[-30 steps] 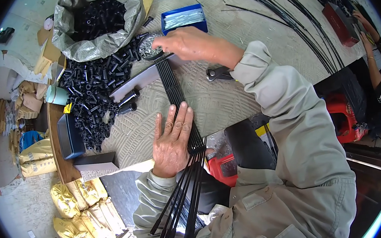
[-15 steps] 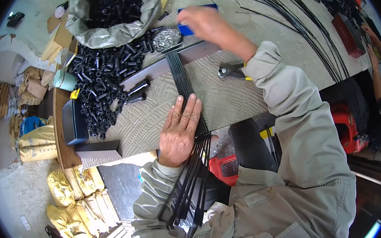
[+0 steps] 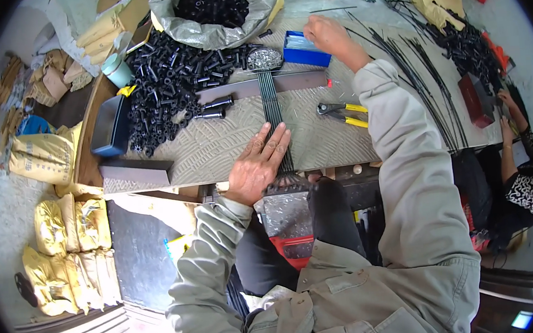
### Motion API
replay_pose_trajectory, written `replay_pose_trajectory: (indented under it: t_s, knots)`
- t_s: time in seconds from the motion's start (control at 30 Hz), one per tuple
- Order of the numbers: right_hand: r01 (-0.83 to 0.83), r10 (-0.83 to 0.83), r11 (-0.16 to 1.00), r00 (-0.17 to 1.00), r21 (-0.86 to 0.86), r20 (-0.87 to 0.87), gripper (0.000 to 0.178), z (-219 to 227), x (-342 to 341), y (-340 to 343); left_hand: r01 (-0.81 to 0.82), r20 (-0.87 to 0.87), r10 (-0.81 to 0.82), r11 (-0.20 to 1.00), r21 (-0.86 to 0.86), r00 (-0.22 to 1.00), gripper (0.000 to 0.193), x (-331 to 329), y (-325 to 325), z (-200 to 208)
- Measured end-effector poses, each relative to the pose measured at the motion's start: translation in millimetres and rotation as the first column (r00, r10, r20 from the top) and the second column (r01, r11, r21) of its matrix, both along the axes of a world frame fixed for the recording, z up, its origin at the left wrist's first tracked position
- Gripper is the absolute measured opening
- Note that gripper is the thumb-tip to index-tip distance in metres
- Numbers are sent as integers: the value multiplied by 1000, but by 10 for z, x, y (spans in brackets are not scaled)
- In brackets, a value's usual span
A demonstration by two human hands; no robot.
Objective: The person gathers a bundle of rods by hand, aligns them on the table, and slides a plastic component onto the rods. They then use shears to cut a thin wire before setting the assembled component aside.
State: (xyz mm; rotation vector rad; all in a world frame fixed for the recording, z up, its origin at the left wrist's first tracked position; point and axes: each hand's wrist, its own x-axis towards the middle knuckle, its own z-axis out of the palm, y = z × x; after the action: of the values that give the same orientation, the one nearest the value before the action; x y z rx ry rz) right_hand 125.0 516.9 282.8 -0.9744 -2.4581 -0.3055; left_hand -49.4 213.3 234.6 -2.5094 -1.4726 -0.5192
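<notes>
My left hand lies with fingers stretched flat over a row of thin dark rods, side by side across the table's front edge. Their far ends reach a pile of small shiny metal pieces, past a long flat grey bar. At the right end of a blue box holding thin pale pieces, my right hand has its fingers curled together; what they hold, if anything, is too small to make out. Cutting pliers with yellow handles rest between my arms.
Black tubular parts are heaped at the left, below an open grey sack of similar parts. A dark blue bin stands at the left edge. Loose rods spread at the right, near a dark red box and another person's hands.
My view has shifted. My right hand has moved from above the blue box to its right end, uncovering the pale pieces. My left hand still presses on the rods.
</notes>
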Motion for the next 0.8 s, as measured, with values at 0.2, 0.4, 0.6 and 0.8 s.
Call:
replay_pose_trajectory:
  t_s: [0.2, 0.4, 0.6, 0.8]
  knots:
    - [-73, 73, 992, 997, 102, 5, 4, -43, 60, -85, 26, 82, -21, 998, -62, 996, 83, -31, -54, 70]
    - [17, -10, 999, 992, -52, 124, 4, 37, 73, 40, 27, 77, -19, 995, -99, 997, 85, -24, -54, 67]
    - [-132, 140, 988, 985, -83, 101, 7, 1, 15, 20, 19, 75, -10, 994, -109, 997, 87, -44, -56, 57]
    - [-138, 144, 987, 987, -83, 73, 6, 128, 43, -50, 9, 35, -7, 998, -64, 999, 88, -54, -46, 37]
